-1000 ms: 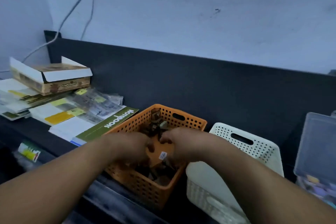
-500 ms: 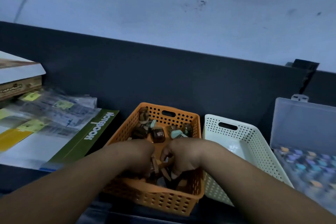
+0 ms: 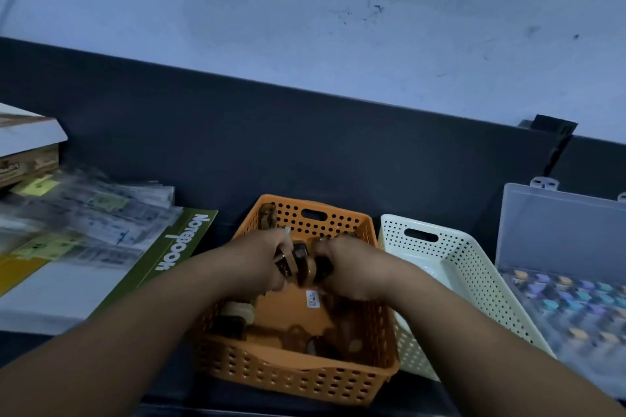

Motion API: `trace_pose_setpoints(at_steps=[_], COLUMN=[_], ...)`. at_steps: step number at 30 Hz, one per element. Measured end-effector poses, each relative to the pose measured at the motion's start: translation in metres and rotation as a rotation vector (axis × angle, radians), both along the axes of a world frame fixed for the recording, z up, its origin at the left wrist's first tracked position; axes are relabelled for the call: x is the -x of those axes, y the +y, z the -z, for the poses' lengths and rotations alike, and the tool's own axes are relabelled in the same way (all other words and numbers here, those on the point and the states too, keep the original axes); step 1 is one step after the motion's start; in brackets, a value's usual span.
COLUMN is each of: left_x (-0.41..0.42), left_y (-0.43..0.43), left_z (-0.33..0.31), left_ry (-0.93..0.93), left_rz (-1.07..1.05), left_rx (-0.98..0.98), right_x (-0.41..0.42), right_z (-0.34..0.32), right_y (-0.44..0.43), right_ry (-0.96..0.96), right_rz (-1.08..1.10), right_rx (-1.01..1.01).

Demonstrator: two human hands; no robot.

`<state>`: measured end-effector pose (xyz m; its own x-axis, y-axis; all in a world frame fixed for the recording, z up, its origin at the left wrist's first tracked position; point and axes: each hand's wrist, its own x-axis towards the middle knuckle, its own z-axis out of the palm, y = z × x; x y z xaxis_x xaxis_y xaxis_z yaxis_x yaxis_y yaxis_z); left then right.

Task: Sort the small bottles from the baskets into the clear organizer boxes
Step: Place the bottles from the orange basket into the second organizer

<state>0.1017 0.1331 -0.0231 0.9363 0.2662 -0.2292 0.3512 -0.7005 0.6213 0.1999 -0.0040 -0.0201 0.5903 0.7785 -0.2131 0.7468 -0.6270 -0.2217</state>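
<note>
While left hand (image 3: 262, 257), right hand (image 3: 354, 269) curl round bottles (image 3: 302, 262); above basket (image 3: 298, 377)

The room is dim, a cold blue cast over the wall (image 3: 338, 10). Papers (image 3: 84, 213) at the desk's (image 3: 20, 344) left edge smear with motion blur, the organizer (image 3: 569, 308) at its right edge is soft, and the orange basket's (image 3: 305, 366) inside lies shadowed.

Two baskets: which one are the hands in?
The orange basket: left hand and right hand grip dark bottles above it. No hand is in the white basket.
</note>
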Motion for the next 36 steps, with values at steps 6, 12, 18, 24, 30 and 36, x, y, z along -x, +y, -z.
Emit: trace_pose_setpoints(at_steps=[6, 12, 18, 24, 30, 36], left_x=[-0.008, -0.017, -0.031, -0.052, -0.072, -0.099], left_y=[0.002, -0.042, -0.142, -0.281, -0.425, -0.537], left_z=[-0.014, -0.038, -0.063, -0.063, -0.053, -0.041], left_ry=[-0.136, -0.263, -0.334, -0.33, -0.342, -0.308], left_rz=[-0.064, -0.049, 0.005, 0.157, 0.302, 0.397], left_rx=[0.216, 0.271, 0.492, 0.536, 0.501, 0.528], right_x=[-0.005, -0.001, 0.006, 0.008, 0.017, 0.015], right_z=[-0.022, -0.043, -0.053, -0.044, -0.032, -0.02], right_y=[-0.024, -0.075, -0.168, -0.311, -0.463, -0.579], right_ry=[0.199, 0.287, 0.35, 0.311, 0.18, 0.12], right_rz=[0.1, 0.164, 0.227, 0.434, 0.58, 0.725], right_rx=[-0.332, -0.593, -0.753, -0.836, -0.871, -0.877])
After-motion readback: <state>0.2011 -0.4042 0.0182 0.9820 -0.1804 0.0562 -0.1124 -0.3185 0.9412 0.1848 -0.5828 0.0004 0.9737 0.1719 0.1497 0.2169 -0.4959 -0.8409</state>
